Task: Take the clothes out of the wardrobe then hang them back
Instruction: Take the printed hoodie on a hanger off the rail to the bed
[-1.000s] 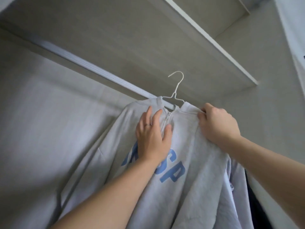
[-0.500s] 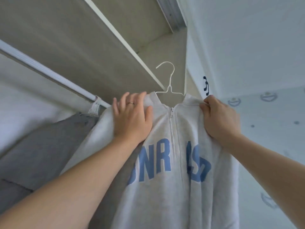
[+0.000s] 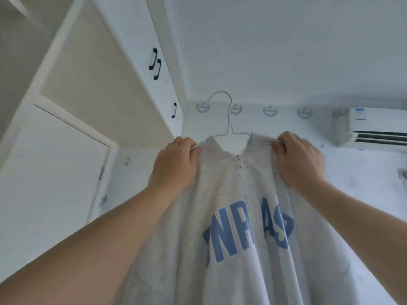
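A light grey zip-up sweatshirt (image 3: 240, 216) with blue letters hangs on a white wire hanger (image 3: 229, 119), held up in the air in front of me. My left hand (image 3: 176, 164) grips its left shoulder, fingers curled over the fabric and the hanger's end. On the other side, my right hand (image 3: 297, 159) grips the right shoulder the same way. The hanger's hook stands free above the collar, touching nothing. The zip is closed below the collar.
The white wardrobe (image 3: 66, 150) with its open side panel is at the left, upper cupboard doors with black handles (image 3: 155, 66) above it. An air conditioner (image 3: 378, 128) is mounted on the wall at the right. The ceiling and wall lie behind the hanger.
The sweatshirt on its hanger has come off the rail and out of the wardrobe into the room. My left hand moved from the chest to gripping the left shoulder. The view swung right.
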Motion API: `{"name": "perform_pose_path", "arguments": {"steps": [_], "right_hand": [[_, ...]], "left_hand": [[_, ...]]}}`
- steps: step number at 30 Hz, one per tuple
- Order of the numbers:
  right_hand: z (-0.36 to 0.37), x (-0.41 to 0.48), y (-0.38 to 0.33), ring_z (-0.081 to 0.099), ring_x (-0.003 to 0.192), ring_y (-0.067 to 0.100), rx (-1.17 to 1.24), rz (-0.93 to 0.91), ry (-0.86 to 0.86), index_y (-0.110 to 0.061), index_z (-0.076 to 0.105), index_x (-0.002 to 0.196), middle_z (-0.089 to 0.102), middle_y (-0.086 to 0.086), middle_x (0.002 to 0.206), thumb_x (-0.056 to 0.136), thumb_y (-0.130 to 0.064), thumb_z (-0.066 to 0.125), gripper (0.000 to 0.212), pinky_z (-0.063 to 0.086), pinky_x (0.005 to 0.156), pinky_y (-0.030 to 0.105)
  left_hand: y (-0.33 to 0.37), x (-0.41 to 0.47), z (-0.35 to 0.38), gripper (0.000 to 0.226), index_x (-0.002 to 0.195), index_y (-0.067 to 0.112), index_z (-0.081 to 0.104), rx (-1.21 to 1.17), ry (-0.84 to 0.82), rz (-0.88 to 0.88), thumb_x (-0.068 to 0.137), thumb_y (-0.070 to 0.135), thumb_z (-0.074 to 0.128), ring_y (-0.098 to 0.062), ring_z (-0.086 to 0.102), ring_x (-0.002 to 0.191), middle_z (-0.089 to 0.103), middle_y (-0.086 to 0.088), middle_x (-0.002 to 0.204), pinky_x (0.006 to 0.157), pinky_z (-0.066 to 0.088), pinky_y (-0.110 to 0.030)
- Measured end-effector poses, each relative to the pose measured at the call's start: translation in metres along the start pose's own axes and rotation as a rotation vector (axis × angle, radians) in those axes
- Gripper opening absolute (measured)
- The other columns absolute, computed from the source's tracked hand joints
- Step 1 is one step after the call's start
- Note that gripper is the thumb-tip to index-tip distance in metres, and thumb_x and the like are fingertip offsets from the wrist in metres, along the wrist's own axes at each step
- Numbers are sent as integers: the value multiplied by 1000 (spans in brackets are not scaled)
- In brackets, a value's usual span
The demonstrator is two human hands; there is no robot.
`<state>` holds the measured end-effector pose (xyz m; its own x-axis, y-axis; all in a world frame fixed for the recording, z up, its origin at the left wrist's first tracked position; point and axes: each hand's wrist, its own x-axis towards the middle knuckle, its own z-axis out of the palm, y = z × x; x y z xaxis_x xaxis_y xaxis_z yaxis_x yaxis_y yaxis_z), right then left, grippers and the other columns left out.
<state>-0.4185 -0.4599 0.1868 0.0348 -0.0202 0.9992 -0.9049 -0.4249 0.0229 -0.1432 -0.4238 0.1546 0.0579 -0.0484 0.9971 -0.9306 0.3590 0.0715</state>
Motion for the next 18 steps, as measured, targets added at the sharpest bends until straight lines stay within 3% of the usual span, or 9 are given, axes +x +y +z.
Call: {"name": "perform_pose_path", "arguments": {"steps": [6, 9, 13, 18], "right_hand": [[10, -63, 114, 51, 78, 19, -199, 63, -125, -24, 54, 93, 62, -4, 87, 102, -42, 38, 26, 34, 71, 33], [15, -106, 153, 55, 73, 18, -267, 118, -195, -27, 54, 88, 61, -10, 82, 101, -47, 40, 28, 40, 68, 33], [25, -170, 195, 55, 67, 17, -333, 235, -322, -24, 57, 83, 59, -12, 74, 99, -45, 48, 28, 34, 57, 27], [46, -248, 222, 58, 66, 20, -382, 429, -509, -23, 58, 81, 59, -8, 68, 95, -45, 53, 26, 45, 58, 30]], "left_hand": [[32, -61, 145, 38, 72, 23, 42, -228, -243, -74, 103, 46, 46, -19, 49, 70, 47, 5, 74, 61, 32, -36], [44, -96, 212, 40, 71, 22, 40, -331, -336, -117, 103, 47, 45, -15, 46, 69, 47, 4, 76, 58, 28, -34], [51, -148, 303, 43, 71, 20, 41, -439, -447, -94, 103, 49, 42, -14, 44, 66, 46, 4, 77, 56, 27, -32], [46, -218, 407, 44, 71, 21, 37, -527, -587, -18, 103, 51, 40, -15, 41, 65, 42, 4, 74, 56, 28, -33]]}}
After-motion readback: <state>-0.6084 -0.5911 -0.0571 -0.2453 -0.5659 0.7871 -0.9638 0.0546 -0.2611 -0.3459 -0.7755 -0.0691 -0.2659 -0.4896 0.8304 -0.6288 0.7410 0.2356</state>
